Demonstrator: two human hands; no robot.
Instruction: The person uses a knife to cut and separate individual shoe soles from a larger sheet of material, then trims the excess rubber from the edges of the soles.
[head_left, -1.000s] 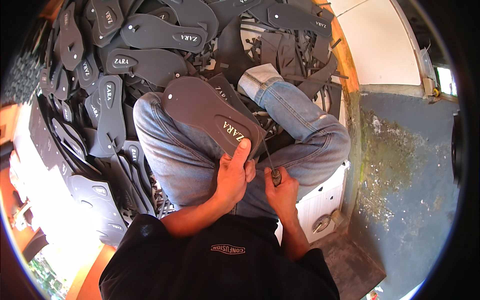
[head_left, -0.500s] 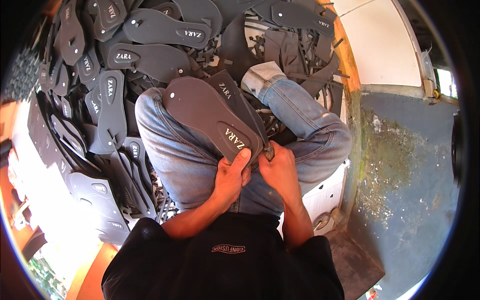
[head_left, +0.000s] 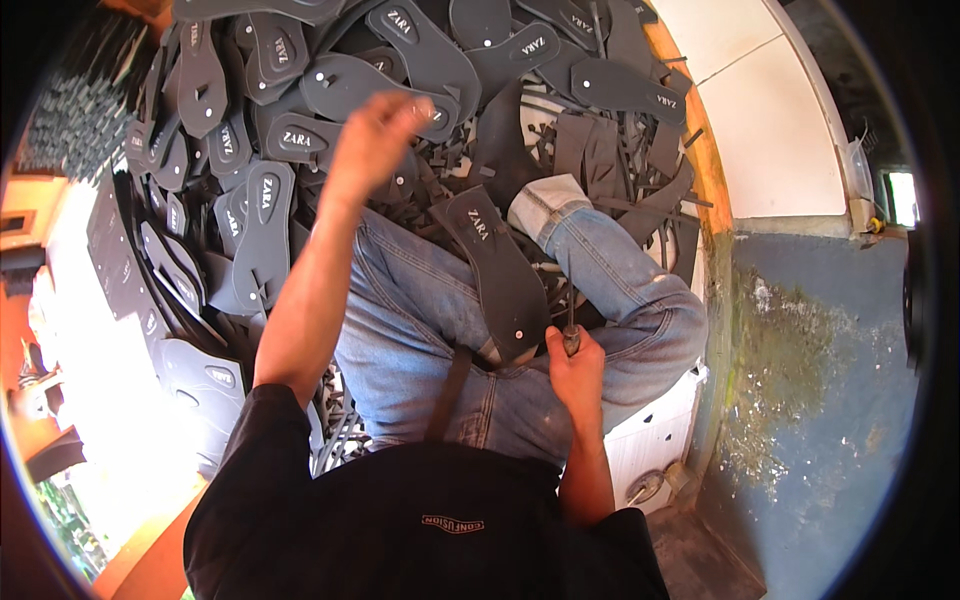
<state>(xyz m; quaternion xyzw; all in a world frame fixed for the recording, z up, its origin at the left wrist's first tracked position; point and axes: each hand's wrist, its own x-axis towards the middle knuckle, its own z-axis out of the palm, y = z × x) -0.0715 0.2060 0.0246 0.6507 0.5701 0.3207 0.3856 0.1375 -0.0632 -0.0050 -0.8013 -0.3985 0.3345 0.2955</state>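
Note:
My left hand (head_left: 385,135) is raised over the far pile of dark grey sandal soles (head_left: 330,85); motion smears its fingers, and I cannot tell whether anything is in them. Close to my lap, my right hand (head_left: 577,375) is closed around the handle of a thin-shafted tool like a screwdriver or awl (head_left: 571,338), its shaft pointing away from me. Just left of that tool, a single dark sole (head_left: 500,275) rests between my bent legs, its heel end toward me. A dark narrow strip (head_left: 450,395) shows against my jeans.
More soles (head_left: 265,225) are heaped at the left, beside a stack of sheets or soles (head_left: 205,385) in bright light. Cut scraps and strips (head_left: 625,160) lie beyond my foot. An orange wooden edge (head_left: 690,130) and a stained blue-grey surface (head_left: 820,370) border the right.
My left hand has left my lap and swung far forward over the pile; the sole it held is no longer there. The sole beneath is now uncovered. My right hand keeps the tool, shifted slightly right.

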